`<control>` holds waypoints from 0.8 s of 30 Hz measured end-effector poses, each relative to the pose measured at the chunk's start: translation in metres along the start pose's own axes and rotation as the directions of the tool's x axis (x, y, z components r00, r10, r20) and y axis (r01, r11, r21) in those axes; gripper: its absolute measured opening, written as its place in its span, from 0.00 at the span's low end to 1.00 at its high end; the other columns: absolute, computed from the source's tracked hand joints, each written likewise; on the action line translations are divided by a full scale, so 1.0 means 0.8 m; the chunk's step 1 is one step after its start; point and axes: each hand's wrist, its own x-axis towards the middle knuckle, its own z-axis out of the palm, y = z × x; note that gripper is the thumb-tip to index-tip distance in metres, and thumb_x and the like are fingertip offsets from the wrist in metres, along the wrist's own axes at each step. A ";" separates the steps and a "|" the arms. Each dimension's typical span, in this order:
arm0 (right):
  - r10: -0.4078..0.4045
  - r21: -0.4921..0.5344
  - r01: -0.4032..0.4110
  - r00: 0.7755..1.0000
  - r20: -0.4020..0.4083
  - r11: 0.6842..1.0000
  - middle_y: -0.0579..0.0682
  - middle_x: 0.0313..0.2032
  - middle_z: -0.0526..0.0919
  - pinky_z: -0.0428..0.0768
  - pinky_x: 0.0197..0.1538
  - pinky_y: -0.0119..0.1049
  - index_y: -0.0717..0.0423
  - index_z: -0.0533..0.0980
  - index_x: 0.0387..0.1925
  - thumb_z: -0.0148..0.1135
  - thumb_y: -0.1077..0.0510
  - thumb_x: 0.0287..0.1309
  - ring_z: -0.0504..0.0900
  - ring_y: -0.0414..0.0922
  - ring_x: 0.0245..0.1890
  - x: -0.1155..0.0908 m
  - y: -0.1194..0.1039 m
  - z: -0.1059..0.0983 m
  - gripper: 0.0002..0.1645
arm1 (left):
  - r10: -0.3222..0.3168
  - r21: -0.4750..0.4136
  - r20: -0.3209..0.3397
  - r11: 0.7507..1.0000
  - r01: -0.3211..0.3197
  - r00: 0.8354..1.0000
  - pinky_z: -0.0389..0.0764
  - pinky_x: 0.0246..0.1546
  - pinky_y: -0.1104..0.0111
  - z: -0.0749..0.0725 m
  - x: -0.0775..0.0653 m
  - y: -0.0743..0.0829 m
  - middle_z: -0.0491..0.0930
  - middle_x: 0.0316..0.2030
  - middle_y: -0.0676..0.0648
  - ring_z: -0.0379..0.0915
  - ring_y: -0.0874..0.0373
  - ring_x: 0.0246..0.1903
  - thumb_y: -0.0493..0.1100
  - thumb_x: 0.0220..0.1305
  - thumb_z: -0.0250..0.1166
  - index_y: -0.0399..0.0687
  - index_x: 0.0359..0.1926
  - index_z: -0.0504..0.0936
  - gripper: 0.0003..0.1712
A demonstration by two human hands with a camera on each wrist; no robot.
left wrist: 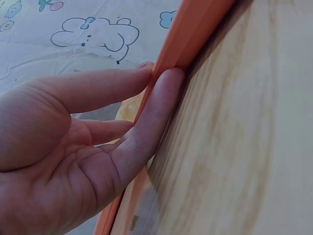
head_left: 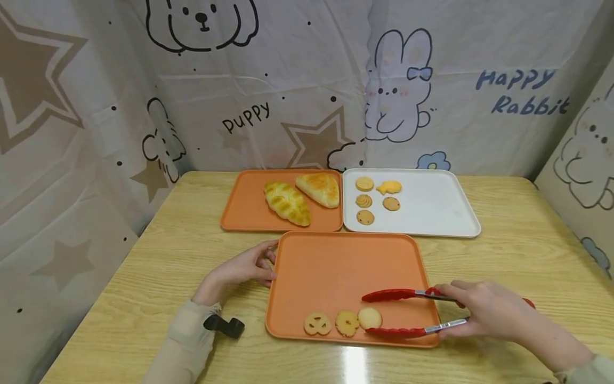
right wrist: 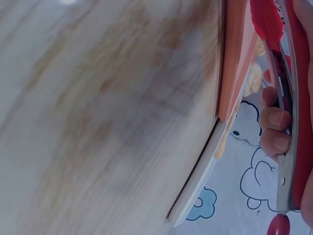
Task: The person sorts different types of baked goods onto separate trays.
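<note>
My left hand (head_left: pixel 247 266) is at the left edge of the near orange tray (head_left: pixel 345 266). In the left wrist view its fingers (left wrist: pixel 164 93) hold the tray's rim. My right hand (head_left: pixel 484 309) grips red-tipped tongs (head_left: pixel 448 324) over the tray's right edge. The tongs are spread apart, and their lower tip overlaps the near edge of a plain round cookie (head_left: pixel 370 318). To its left lie a flower-shaped cookie (head_left: pixel 347 323) and a pretzel-shaped cookie (head_left: pixel 317 324). In the right wrist view, fingers (right wrist: pixel 275 119) wrap round the tongs' handle.
Behind, another orange tray (head_left: pixel 244 202) carries a croissant-like bread (head_left: pixel 288 204) and a triangular bread (head_left: pixel 318 189). Beside it, a white tray (head_left: pixel 431 208) holds several small cookies, one a fish-shaped cookie (head_left: pixel 389 187). A patterned cloth (head_left: pixel 297 80) hangs behind the wooden table (head_left: pixel 518 240).
</note>
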 end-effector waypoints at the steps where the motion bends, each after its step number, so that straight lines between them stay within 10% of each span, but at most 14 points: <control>1: -0.004 -0.004 0.004 1.000 0.003 1.000 0.32 0.23 0.65 0.55 0.19 0.20 0.49 0.76 0.41 0.67 0.30 0.33 0.53 0.25 0.17 0.000 0.000 0.001 0.37 | 0.002 -0.001 0.003 1.000 -0.002 1.000 0.81 0.37 0.61 0.000 0.000 0.000 0.60 0.43 0.40 0.74 0.58 0.32 0.30 0.58 0.59 0.38 0.70 0.39 0.47; 24: 0.028 -0.047 -0.029 0.999 -0.030 0.998 0.33 0.23 0.67 0.58 0.18 0.19 0.51 0.77 0.39 0.68 0.32 0.33 0.55 0.25 0.17 0.000 0.005 -0.010 0.35 | -0.019 -0.011 -0.009 1.000 0.018 1.000 0.81 0.37 0.61 0.000 0.000 0.000 0.59 0.44 0.41 0.73 0.58 0.32 0.30 0.58 0.59 0.42 0.70 0.40 0.47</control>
